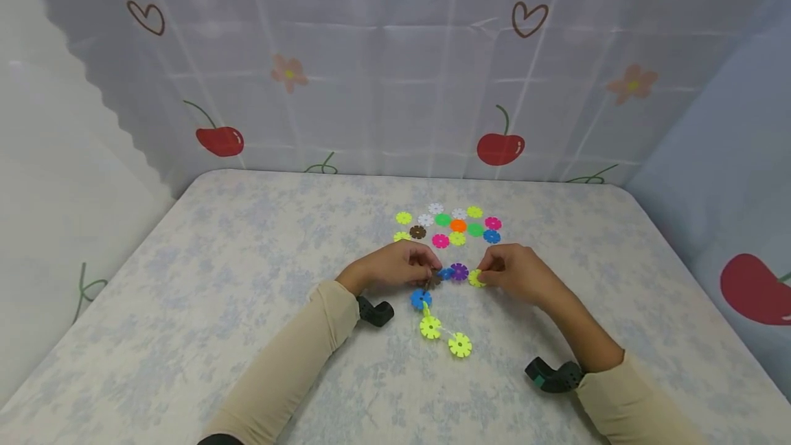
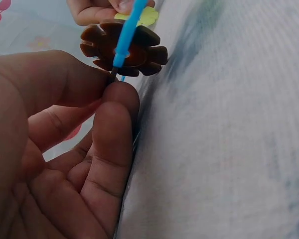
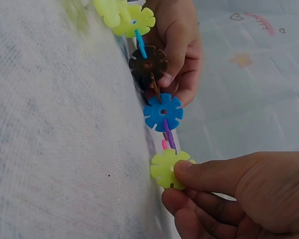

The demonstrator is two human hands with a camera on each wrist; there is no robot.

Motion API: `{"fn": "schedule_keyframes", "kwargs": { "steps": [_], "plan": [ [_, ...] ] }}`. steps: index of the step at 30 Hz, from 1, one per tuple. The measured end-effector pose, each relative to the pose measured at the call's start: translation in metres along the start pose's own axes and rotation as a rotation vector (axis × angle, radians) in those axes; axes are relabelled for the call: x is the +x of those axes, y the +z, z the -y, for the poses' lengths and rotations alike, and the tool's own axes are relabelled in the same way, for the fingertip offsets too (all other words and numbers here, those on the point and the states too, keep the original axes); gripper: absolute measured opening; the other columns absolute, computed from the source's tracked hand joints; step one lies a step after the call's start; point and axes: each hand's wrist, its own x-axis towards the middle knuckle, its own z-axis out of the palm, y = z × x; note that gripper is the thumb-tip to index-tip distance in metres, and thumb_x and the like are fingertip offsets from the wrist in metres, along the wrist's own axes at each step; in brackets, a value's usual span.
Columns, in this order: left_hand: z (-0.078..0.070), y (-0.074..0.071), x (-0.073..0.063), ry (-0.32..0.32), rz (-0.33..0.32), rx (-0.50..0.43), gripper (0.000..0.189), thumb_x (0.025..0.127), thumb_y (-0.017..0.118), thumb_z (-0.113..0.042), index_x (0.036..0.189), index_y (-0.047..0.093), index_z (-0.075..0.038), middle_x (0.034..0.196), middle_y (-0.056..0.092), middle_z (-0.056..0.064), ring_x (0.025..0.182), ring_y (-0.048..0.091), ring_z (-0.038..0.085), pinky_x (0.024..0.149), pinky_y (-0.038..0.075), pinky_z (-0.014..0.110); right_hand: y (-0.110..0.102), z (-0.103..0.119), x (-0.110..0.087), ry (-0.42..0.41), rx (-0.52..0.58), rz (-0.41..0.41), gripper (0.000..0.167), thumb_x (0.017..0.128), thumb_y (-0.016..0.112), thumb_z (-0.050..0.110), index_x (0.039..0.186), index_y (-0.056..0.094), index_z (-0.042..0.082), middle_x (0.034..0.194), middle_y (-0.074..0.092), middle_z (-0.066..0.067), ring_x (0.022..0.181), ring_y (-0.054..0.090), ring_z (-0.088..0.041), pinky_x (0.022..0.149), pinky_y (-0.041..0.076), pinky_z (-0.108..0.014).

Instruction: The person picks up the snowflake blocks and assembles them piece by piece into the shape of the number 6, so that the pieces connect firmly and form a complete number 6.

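Note:
A chain of slotted, flower-shaped plastic discs curves between the two hands. My left hand pinches a brown disc, seen edge-on, between thumb and fingers; another brown disc lies just beyond the fingertips. Between thumb and index finger, my right hand holds a yellow disc. That disc meets a purple disc next to a blue disc; whether yellow and purple are slotted together I cannot tell. The chain's other end runs toward the person through a blue disc and yellow discs.
Loose discs lie beyond the hands, among them an orange disc, a pink disc and a white disc. They rest on a pale patterned tablecloth. A printed curtain hangs behind the table.

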Motion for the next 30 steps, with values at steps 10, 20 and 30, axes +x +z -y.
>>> {"fn": "schedule_keyframes", "kwargs": {
  "steps": [10, 20, 30],
  "plan": [
    [-0.004, -0.002, -0.001, 0.033, 0.017, 0.046, 0.035, 0.103, 0.055, -0.004, 0.134, 0.067, -0.009, 0.104, 0.069, -0.001, 0.081, 0.057, 0.013, 0.077, 0.049, 0.027, 0.005, 0.003, 0.001, -0.107, -0.044, -0.042, 0.008, 0.089, 0.078, 0.006, 0.088, 0.070, 0.008, 0.085, 0.069, 0.003, 0.078, 0.062, -0.016, 0.070, 0.054, -0.032],
    [-0.006, 0.001, -0.002, 0.030, 0.052, 0.107, 0.036, 0.104, 0.053, -0.003, 0.139, 0.063, -0.009, 0.133, 0.064, 0.000, 0.118, 0.058, 0.009, 0.102, 0.044, 0.027, 0.012, 0.007, 0.001, -0.150, -0.119, -0.100, 0.009, 0.089, 0.078, 0.003, 0.087, 0.071, 0.009, 0.081, 0.069, 0.004, 0.073, 0.062, -0.013, 0.067, 0.054, -0.031],
    [-0.007, 0.003, -0.002, 0.036, 0.076, 0.126, 0.037, 0.105, 0.053, -0.003, 0.141, 0.058, -0.007, 0.146, 0.054, 0.000, 0.134, 0.047, 0.010, 0.108, 0.038, 0.027, 0.018, 0.009, 0.000, -0.176, -0.182, -0.161, 0.010, 0.088, 0.079, 0.002, 0.086, 0.072, 0.009, 0.079, 0.069, 0.004, 0.070, 0.062, -0.011, 0.065, 0.054, -0.031]
  ]
}}
